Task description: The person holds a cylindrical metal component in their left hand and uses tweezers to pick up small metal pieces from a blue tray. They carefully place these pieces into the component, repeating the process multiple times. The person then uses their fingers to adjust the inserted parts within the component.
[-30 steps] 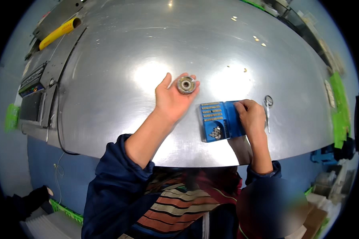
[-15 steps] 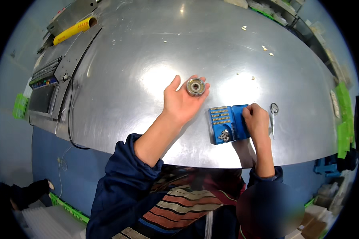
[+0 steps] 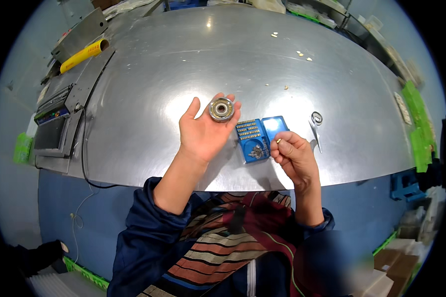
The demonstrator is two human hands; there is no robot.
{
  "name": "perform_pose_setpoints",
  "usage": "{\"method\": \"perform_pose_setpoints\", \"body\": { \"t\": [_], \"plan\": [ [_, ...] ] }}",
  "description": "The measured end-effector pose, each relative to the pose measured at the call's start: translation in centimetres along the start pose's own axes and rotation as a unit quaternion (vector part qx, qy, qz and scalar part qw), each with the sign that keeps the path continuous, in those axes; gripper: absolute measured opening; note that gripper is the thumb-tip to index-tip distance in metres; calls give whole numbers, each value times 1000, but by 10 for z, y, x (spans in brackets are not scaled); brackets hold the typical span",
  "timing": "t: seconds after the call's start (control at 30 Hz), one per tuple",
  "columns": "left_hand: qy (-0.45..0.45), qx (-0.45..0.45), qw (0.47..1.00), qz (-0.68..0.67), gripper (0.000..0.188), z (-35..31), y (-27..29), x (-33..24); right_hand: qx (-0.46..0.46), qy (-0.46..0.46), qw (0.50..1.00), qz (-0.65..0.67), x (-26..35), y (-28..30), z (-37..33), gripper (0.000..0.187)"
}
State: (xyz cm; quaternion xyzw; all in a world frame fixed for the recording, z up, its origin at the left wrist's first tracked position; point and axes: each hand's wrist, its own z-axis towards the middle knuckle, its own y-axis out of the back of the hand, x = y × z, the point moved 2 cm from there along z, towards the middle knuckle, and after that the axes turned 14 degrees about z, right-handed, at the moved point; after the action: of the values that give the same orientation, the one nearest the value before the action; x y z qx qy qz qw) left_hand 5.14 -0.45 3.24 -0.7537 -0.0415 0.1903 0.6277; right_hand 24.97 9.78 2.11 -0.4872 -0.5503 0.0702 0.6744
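Note:
Palm up, my left hand (image 3: 195, 133) carries a round metal wheel-like part (image 3: 221, 109) with a hole at its centre; it lies on the fingers. My right hand (image 3: 300, 156) pinches a tiny brass-coloured piece (image 3: 278, 141) between thumb and forefinger, too small to make out fully. That hand is over the right side of an open blue case, partly covering its lid (image 3: 274, 123). Rows of small brass-coloured pieces (image 3: 248, 129) fill the case's upper part. Loose silvery pieces (image 3: 256, 151) lie in its rounded compartment.
Silver tweezers (image 3: 316, 136) lie right of the case, beside a dark ring (image 3: 316, 117). A machine with a panel (image 3: 53, 132), a black cable (image 3: 83, 153) and a yellow tube (image 3: 84, 56) are at the left. Pale scraps (image 3: 301, 54) dot the metal table (image 3: 148, 133).
My right hand has lifted from the case's lid and turned, so the tiny piece in its pinch now shows. The left hand still bears the round part. The whole view has shifted.

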Motion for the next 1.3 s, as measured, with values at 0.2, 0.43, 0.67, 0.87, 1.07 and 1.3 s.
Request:
{"method": "perform_pose_setpoints", "body": {
  "t": [0.2,0.43,0.67,0.87,1.07,1.3],
  "plan": [
    [9,15,1000,-12,51,-11,-4,14,-12,55,992,-116,-4,-30,-19,15],
    [35,14,999,-22,51,-15,-14,33,-31,91,984,-152,-24,-62,-25,14],
    [31,32,999,30,51,-15,-13,38,23,319,858,-402,-43,-65,-20,13],
    [15,14,1000,24,50,-18,-13,36,14,356,797,-487,-47,-70,-23,8],
    [21,26,999,7,50,-19,-10,35,6,350,794,-497,-47,-75,-24,6],
    [12,32,999,32,53,-25,-15,34,-18,366,790,-492,-42,-79,-15,6]
  ]
}}
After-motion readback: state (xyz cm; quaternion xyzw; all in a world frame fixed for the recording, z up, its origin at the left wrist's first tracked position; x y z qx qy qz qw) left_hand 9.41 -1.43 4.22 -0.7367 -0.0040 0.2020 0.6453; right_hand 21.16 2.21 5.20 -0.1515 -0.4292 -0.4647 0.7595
